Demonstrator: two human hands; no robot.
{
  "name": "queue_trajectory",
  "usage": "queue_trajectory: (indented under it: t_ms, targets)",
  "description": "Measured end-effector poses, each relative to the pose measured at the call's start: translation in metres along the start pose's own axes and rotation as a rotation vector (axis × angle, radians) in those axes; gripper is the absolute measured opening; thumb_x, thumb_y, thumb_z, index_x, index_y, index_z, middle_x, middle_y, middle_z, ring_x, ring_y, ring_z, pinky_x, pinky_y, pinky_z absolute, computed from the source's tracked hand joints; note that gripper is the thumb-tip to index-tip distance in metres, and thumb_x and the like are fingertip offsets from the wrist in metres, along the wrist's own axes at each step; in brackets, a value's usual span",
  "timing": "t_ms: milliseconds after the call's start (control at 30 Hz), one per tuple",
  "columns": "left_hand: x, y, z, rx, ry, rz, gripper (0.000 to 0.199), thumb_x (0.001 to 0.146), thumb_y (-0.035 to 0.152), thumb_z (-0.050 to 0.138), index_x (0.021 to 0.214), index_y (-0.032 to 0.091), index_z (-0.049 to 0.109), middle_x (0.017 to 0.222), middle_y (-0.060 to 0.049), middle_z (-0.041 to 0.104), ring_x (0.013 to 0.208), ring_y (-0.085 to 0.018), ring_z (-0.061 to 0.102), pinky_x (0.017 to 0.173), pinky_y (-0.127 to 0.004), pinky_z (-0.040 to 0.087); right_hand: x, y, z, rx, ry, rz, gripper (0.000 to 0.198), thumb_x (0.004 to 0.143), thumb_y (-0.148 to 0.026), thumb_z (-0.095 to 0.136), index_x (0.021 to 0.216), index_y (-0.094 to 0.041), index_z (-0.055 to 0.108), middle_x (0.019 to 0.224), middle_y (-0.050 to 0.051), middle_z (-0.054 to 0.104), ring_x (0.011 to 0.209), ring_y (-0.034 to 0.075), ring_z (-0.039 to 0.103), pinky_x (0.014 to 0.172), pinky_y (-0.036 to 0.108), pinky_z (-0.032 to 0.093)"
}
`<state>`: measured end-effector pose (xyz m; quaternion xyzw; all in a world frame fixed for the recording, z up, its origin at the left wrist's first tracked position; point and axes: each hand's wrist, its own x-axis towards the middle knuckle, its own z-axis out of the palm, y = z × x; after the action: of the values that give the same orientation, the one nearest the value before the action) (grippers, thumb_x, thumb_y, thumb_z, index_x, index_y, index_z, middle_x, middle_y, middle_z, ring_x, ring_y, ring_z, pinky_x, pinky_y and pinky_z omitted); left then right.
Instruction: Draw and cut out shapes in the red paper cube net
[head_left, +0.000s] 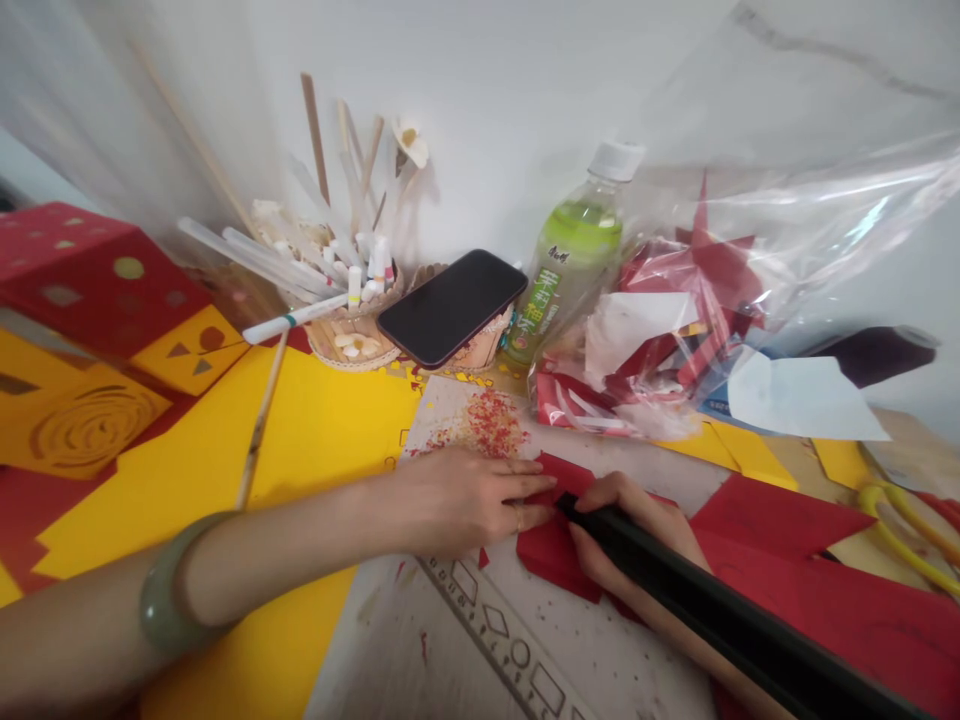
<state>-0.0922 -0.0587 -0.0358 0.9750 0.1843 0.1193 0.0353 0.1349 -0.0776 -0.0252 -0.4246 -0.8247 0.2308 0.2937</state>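
Note:
My left hand (480,500) reaches in from the left with a green bangle (169,590) on the wrist. Its fingers are stretched out flat, slightly apart, on a piece of red card (551,560), pressing it down. My right hand (637,520) grips a long black tool (697,590), whose kind I cannot make out. The tool's tip meets the red card close to my left fingertips. Beneath the hands lies a grey-white board (420,640), with a clear stencil ruler (502,640) on it. Behind my left hand is a heap of red and yellow paper bits (495,425).
Yellow sheets (322,400) and a thin stick (262,425) lie left, beside a red-and-yellow box (97,280). At the back stand a pen basket (352,340), a phone (454,305), a green drink bottle (574,250) and a clear scrap bag (645,370). Yellow-handled scissors (892,530) lie right.

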Motion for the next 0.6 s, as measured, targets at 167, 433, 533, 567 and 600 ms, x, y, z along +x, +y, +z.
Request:
queue_trajectory:
  t_ms: [167,433,533,567,600]
  targets:
    - [0.0007,0.0003,0.0021,0.010,0.007,-0.008,0.040,0.088,0.011,0.050,0.127,0.004,0.055,0.134,-0.013,0.055,0.126,-0.026,0.051,0.095,-0.036,0.053,-0.0010,0.0024,0.0007,0.001,0.011,0.004,0.011,0.080,-0.019,0.056,0.082,-0.025,0.047,0.055,-0.009,0.057,0.040,0.008,0.054,0.041,0.016,0.044]
    - [0.0005,-0.0006,0.0026,0.027,0.025,-0.013,0.039,0.086,0.011,0.054,0.124,0.007,0.057,0.132,-0.012,0.057,0.125,-0.023,0.052,0.094,-0.031,0.052,-0.0020,0.0022,0.0039,-0.002,0.044,0.038,0.008,0.082,-0.023,0.056,0.081,-0.026,0.048,0.052,-0.009,0.057,0.035,0.009,0.052,0.037,0.017,0.043]
    - [0.0001,-0.0008,0.0029,0.024,0.033,-0.011,0.039,0.086,0.010,0.053,0.124,0.007,0.057,0.133,-0.012,0.057,0.125,-0.023,0.052,0.095,-0.032,0.052,-0.0015,0.0017,0.0031,-0.007,0.044,0.027,0.008,0.081,-0.023,0.055,0.079,-0.025,0.047,0.053,-0.008,0.058,0.037,0.010,0.053,0.038,0.018,0.043]
    - [0.0000,-0.0009,0.0028,0.022,0.035,-0.008,0.039,0.086,0.010,0.053,0.124,0.006,0.056,0.133,-0.012,0.057,0.125,-0.023,0.052,0.095,-0.033,0.052,-0.0012,0.0013,0.0023,-0.011,0.035,0.020,0.008,0.081,-0.023,0.055,0.079,-0.025,0.047,0.053,-0.008,0.058,0.037,0.010,0.053,0.038,0.018,0.043]
    - [0.0000,-0.0010,0.0027,0.021,0.036,-0.005,0.039,0.086,0.010,0.052,0.125,0.006,0.056,0.133,-0.012,0.056,0.125,-0.024,0.052,0.095,-0.033,0.052,-0.0008,0.0007,0.0015,-0.016,0.025,0.011,0.008,0.081,-0.022,0.055,0.079,-0.025,0.047,0.053,-0.008,0.058,0.037,0.009,0.052,0.037,0.017,0.042]
